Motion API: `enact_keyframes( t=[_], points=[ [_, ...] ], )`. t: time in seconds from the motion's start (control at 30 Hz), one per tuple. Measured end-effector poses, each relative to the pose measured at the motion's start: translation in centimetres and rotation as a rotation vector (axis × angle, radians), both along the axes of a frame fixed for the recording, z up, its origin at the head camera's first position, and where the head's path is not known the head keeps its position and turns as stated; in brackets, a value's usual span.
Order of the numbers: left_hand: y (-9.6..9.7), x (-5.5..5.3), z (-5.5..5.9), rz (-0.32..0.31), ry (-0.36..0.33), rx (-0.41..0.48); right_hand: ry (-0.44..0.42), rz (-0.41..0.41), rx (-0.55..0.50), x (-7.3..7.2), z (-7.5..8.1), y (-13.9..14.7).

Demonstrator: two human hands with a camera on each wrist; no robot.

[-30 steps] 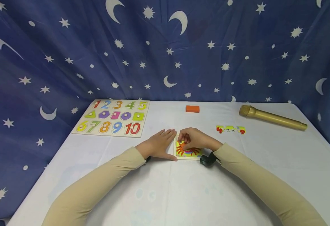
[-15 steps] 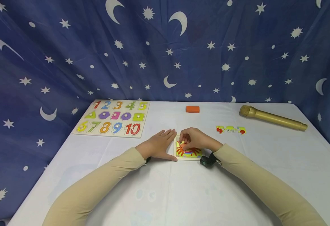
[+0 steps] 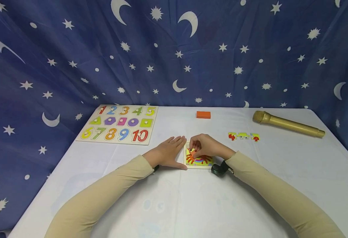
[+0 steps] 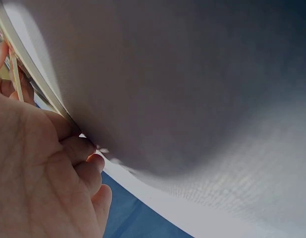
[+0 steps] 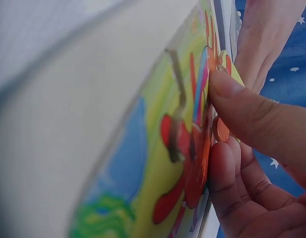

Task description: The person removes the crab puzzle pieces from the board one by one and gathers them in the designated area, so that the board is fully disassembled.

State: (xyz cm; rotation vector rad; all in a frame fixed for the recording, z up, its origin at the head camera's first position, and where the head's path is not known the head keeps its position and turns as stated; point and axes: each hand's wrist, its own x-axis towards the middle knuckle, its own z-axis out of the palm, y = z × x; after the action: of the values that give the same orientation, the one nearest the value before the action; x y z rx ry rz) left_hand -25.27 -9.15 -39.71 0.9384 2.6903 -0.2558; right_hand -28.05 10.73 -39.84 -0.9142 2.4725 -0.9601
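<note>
A small framed crab jigsaw puzzle [image 3: 202,162] lies at the middle of the table, partly covered by the right hand. My right hand [image 3: 206,146] pinches a yellow and red puzzle piece [image 5: 221,128] between thumb and fingers, close over the puzzle's left part. In the left wrist view the thin edge of that puzzle piece [image 4: 17,77] stands tilted away from the puzzle frame [image 4: 38,79]. My left hand [image 3: 168,152] lies with fingers extended along the left side of the frame, touching it. Whether the piece touches its slot cannot be made out.
Several loose puzzle pieces [image 3: 243,136] lie in a row right of the puzzle. An orange block [image 3: 203,115] sits behind it. At the back left is a number board [image 3: 118,125], at the back right a gold microphone [image 3: 290,124]. A starry curtain [image 3: 174,59] hangs behind the table.
</note>
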Motion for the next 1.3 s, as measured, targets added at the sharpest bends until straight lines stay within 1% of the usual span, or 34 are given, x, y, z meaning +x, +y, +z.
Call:
enact_keyframes(
  t=[0.33, 0.53, 0.97, 1.17, 1.3],
  points=[
    [-0.01, 0.04, -0.08, -0.003, 0.007, -0.004, -0.02, 0.013, -0.011, -0.01, 0.07, 0.1],
    [0.0, 0.03, -0.16, -0.001, 0.004, 0.0, -0.031, 0.003, 0.0, 0.03, 0.03, 0.17],
    [0.0, -0.05, -0.2, -0.007, 0.013, -0.01, -0.048, 0.014, 0.018, -0.02, 0.14, 0.26],
    [0.01, -0.01, -0.12, -0.006, 0.01, -0.011, -0.044, 0.007, -0.004, -0.14, 0.18, 0.53],
    [0.05, 0.0, -0.14, -0.006, 0.011, -0.015, -0.068, -0.009, -0.034, -0.05, 0.38, 0.91]
  ],
)
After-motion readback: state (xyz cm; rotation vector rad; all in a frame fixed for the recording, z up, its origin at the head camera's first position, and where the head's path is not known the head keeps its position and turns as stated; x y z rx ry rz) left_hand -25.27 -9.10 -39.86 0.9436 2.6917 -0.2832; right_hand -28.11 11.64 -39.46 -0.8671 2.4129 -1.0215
